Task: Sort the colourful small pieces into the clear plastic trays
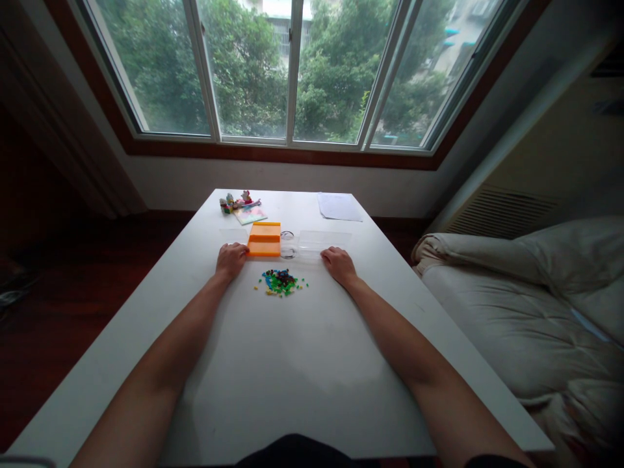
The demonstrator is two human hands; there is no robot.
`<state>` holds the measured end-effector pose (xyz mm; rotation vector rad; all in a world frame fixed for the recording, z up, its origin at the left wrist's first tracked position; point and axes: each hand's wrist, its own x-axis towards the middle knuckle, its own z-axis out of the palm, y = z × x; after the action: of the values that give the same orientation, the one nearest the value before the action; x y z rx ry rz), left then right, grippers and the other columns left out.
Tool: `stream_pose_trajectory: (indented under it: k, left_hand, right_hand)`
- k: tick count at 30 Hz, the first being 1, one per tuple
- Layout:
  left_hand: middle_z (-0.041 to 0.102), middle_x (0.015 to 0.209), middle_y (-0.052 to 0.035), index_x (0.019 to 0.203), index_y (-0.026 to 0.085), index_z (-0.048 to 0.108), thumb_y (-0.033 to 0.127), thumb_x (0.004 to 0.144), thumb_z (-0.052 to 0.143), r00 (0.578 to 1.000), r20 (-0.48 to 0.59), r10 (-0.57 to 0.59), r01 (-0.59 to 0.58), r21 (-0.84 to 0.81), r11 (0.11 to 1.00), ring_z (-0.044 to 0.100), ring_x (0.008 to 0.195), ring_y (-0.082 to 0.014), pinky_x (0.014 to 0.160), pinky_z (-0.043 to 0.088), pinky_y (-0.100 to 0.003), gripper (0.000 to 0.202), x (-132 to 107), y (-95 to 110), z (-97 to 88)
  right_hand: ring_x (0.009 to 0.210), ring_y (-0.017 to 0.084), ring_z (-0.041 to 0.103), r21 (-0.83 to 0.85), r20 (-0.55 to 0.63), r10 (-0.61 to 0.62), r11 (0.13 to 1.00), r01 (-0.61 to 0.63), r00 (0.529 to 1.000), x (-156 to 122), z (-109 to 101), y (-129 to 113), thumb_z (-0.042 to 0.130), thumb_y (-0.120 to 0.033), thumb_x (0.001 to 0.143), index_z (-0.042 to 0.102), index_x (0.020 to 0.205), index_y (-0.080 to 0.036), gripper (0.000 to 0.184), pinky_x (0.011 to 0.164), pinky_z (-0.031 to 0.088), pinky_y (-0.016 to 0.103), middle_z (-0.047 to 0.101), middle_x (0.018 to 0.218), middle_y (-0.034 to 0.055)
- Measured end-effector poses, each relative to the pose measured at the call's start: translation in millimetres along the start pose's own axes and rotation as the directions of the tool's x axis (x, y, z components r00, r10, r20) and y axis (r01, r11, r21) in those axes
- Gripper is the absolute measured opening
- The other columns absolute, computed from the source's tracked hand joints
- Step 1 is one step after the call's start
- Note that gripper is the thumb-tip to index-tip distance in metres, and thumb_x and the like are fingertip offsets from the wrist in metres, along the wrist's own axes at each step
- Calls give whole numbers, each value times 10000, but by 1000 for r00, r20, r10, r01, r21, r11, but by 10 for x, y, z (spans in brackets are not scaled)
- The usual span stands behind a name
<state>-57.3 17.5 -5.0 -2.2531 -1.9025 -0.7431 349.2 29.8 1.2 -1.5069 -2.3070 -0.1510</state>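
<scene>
My left hand [232, 260] rests at the near left corner of an orange plastic tray [264, 238], its fingers closed on that edge. Over to the right, my right hand [340, 265] has its fingers bent together at the front edge of a clear plastic tray [324, 240]. Between my forearms lies a loose pile of tiny building bricks [281, 282] in green, blue, yellow and dark colours. Clear round-looking pieces [287, 245] sit between the orange tray and the clear one. Another clear sheet or tray [233, 235] shows faintly behind my left hand.
Small assembled brick figures [234, 203] stand at the back left of the white table [292, 377], by a colourful leaflet [250, 215]. White paper sheets [340, 207] lie at the back right. A cream-coloured sofa [517, 312] borders the table's right side; a window is ahead.
</scene>
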Motion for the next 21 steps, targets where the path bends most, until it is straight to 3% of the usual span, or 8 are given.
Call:
stream_pose_trajectory:
  k: [3, 11, 21]
  left_hand:
    - [727, 1105, -77, 1003, 249, 739, 269, 903, 528, 1000, -1, 9, -9, -2, 1000, 646, 1039, -250, 1113, 359, -468, 234, 2, 4, -5]
    - [724, 1120, -75, 1005, 259, 729, 289, 937, 498, 1000, 2, 12, -12, 6, 1000, 650, 1040, -252, 1113, 348, -476, 243, -3, 12, -19]
    - [722, 1128, -63, 1017, 267, 724, 239, 919, 495, 1000, 8, 2, -2, -5, 1000, 643, 1064, -250, 1128, 339, -474, 252, 22, -33, 19]
  right_hand:
    - [1029, 211, 567, 11, 11, 7, 1000, -7, 1000, 2, 2, 2, 463, -266, 1009, 701, 1089, -214, 256, 966, 376, 311, 669, 1075, 88]
    - [1036, 220, 581, 88, -17, 29, 996, -28, 999, -13, 6, 33, 503, -199, 956, 565, 1336, -193, 386, 972, 393, 324, 684, 1115, 88]
    - [973, 217, 613, 206, -89, 76, 977, -56, 993, -34, 73, 136, 565, -183, 888, 585, 1276, -204, 389, 950, 440, 351, 699, 1030, 68]
